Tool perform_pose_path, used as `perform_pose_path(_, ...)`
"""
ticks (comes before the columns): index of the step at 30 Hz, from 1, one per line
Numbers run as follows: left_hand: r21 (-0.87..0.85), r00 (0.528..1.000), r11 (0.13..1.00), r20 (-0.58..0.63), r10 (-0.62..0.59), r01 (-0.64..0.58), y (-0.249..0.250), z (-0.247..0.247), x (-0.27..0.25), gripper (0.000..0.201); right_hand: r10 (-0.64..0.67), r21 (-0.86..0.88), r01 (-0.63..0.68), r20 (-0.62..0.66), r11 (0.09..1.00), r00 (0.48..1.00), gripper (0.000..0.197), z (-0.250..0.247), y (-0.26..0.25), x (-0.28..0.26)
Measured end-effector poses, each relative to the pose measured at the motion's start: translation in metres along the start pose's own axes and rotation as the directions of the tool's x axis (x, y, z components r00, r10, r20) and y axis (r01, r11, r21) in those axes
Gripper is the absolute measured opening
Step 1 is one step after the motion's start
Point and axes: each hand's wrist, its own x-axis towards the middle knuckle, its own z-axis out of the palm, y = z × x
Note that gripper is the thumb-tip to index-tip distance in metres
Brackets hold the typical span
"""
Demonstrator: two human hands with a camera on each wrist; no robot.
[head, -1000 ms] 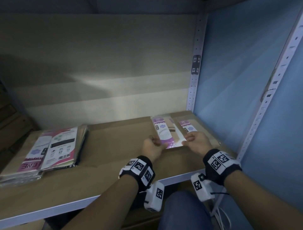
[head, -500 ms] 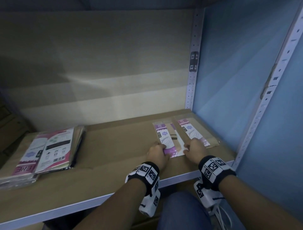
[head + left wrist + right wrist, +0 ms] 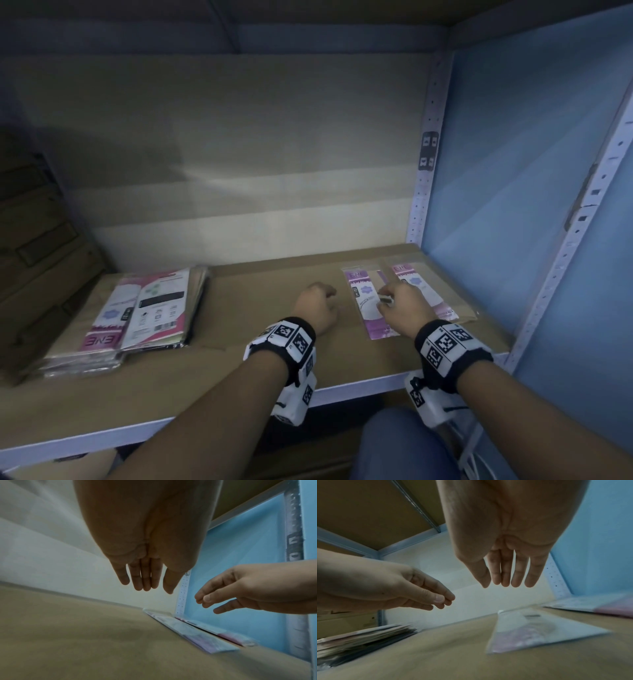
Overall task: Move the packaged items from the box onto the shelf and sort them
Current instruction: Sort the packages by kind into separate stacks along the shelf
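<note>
Two flat clear packets with purple and pink print lie side by side on the shelf board at the right: the left packet (image 3: 368,301) (image 3: 197,634) (image 3: 537,630) and the right packet (image 3: 440,305) (image 3: 607,607) beside the blue wall. My right hand (image 3: 399,301) (image 3: 506,574) hovers above them with fingers straight and relaxed, holding nothing. My left hand (image 3: 317,305) (image 3: 145,577) hangs above bare board to the left of the packets, fingers loose and empty.
A stack of larger pink and white packets (image 3: 137,315) (image 3: 359,639) lies at the shelf's left end. The cardboard-lined shelf board (image 3: 267,349) has a white front rail. A blue side wall (image 3: 513,171) and perforated upright (image 3: 428,154) close off the right.
Both hands have let go of the left packet, which now lies flat on the board. The left hand has drawn away to the left; the right hand has lifted above the packets.
</note>
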Motion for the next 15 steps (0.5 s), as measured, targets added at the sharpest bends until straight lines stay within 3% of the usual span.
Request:
perform_pose_path(5, 0.027, 0.997, 0.998, -0.044, -0.062, 0.063, -0.031, -0.044, -0.015, 0.045, -0.080, -0.056, 0.081, 0.014, 0.995, 0.997, 0.030, 0.008, -0.048, -0.005)
perform_pose_path(10, 0.059, 0.981, 0.981, -0.064, -0.183, 0.187, -0.074, -0.093, -0.037, 0.049, -0.150, -0.001, 0.150, 0.071, 0.989, 0.986, 0.037, 0.034, -0.098, -0.006)
perform_pose_path(15, 0.086, 0.956, 0.964, -0.174, -0.236, 0.253, -0.124, -0.146, -0.069, 0.045, -0.212, 0.006, 0.213, 0.126, 0.977, 0.969, 0.037, 0.066, -0.152, -0.013)
